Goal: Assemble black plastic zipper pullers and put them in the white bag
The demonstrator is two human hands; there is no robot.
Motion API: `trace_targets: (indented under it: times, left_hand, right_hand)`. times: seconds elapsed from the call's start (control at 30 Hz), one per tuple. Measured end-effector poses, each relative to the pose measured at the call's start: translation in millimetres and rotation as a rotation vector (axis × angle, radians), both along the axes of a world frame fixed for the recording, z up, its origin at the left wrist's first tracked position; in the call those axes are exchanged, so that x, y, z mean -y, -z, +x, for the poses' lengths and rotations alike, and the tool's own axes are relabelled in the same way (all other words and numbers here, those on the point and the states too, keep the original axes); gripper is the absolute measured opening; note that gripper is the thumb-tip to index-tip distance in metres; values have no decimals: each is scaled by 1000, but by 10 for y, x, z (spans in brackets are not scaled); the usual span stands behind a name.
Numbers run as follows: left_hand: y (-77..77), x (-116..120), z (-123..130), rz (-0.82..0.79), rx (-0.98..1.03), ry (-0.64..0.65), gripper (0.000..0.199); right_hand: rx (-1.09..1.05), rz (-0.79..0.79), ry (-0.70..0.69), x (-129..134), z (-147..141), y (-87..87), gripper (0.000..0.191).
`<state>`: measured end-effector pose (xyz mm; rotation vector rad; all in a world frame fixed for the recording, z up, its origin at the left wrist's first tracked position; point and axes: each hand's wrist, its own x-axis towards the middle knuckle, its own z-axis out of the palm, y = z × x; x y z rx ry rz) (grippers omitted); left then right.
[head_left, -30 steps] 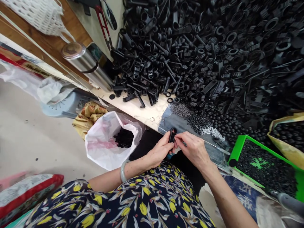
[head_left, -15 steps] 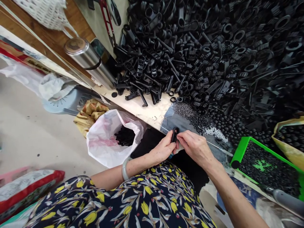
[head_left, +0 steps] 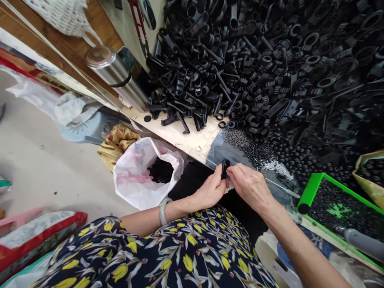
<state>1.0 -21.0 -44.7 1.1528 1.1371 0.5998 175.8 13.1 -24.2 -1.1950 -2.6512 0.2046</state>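
"Where is the small black plastic part (head_left: 225, 169) sitting?"

"It is standing upright between the person's hands, at about 1 o'clock from the left hand (head_left: 211, 189) and 11 o'clock from the right hand (head_left: 249, 186), just over a worn board (head_left: 192, 146)."

"How is it likely to handle?"

"It is looking light and stiff, and its smooth surface might slip, so its narrow body seems the best place for a pinch."

"And the grip?"

"The left fingers (head_left: 221, 182) are clamping its lower end, while the right fingertips (head_left: 231, 170) are pressing on it from 3 o'clock."

"The arms?"

"The left forearm (head_left: 180, 210), wearing a pale bangle (head_left: 162, 212), and the right forearm (head_left: 295, 244) are angling inward, with a heap of black plastic parts (head_left: 240, 68) lying toward 1 o'clock."
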Motion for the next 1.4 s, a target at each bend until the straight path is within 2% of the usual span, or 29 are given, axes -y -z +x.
trace_targets:
  times: [0.13, 0.27, 0.43, 0.53, 0.63, 0.7, 0.77, 0.83, 0.9, 0.97, 1.07, 1.2, 1.27, 1.33, 1.4]
  left_hand:
    - [4, 60, 37, 85, -108, -10, 68]
    - [-7, 86, 40, 83, -60, -34, 68]
    - [60, 91, 9, -101, 207, -128, 60]
    - [78, 79, 7, -212, 390, -199, 55]
    - [33, 47, 1, -289, 450, -235, 51]
    - [-17, 14, -15, -329, 487, -250, 48]
    - [-64, -25, -36, -358, 521, -260, 46]
    - [-95, -64, -52, -376, 532, -256, 43]
    - [-115, -95, -53, -371, 498, -252, 38]
    - [-135, -116, -36, -329, 425, -254, 37]
    - [-187, -152, -3, -243, 330, -290, 43]
    - [-280, -278, 23, -176, 323, -378, 41]
    - [-316, -365, 57, -148, 359, -399, 37]
    - [-335, -445, 125, -133, 386, -408, 33]
    - [-338, -503, 218, -135, 395, -415, 32]
  right_hand:
    - [122, 52, 59, 64, -106, -21, 19]
    - [147, 76, 131, 166, -155, 36, 20]
    - [0, 132, 94, 311, -83, 136, 16]
    - [33, 117, 9, 378, -34, 136, 31]
    - [101, 50, -47, 392, 8, 81, 47]
    - [28, -24, -50, 358, 46, 35, 49]
    - [-161, -93, 36, 302, 97, 3, 41]
    - [-363, -172, 220, 247, 150, -7, 31]
    - [-512, -248, 399, 214, 205, -5, 26]
    - [-601, -287, 491, 197, 277, -13, 26]
    - [-685, -240, 591, 135, 479, -66, 27]
    - [-934, -65, 939, -84, 959, -160, 36]
    - [-1023, 46, 1065, -230, 1191, -177, 41]
    - [-989, 94, 1085, -386, 1343, -168, 45]
    - [-817, 105, 1070, -537, 1401, -148, 43]
